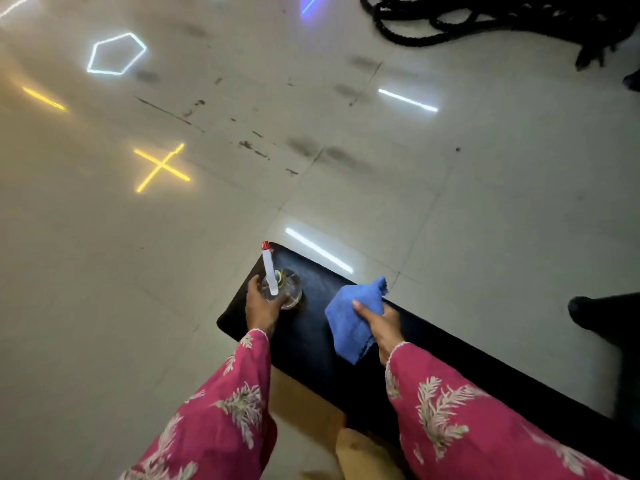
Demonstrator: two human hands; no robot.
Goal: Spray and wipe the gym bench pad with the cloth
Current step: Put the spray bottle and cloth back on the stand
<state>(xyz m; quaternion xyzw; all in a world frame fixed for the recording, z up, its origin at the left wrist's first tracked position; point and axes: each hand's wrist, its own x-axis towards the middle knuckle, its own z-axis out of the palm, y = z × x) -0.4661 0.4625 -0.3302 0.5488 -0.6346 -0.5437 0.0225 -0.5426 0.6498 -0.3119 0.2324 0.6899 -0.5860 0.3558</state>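
Spray bottle and cloth were held over the black gym bench pad [311, 344].

The clear spray bottle [282, 289], with its white trigger head and red nozzle tip, was gripped by the left hand [261, 308], fingers wrapped round its body near the far end of the pad. The bunched blue microfibre cloth [349, 317] was clutched in the right hand [382, 323], fingers closed on it, over the pad's middle. Pink floral sleeves [450, 410] were seen above a glossy tiled floor [485, 185], and a coiled black rope [485, 19] lay far off.
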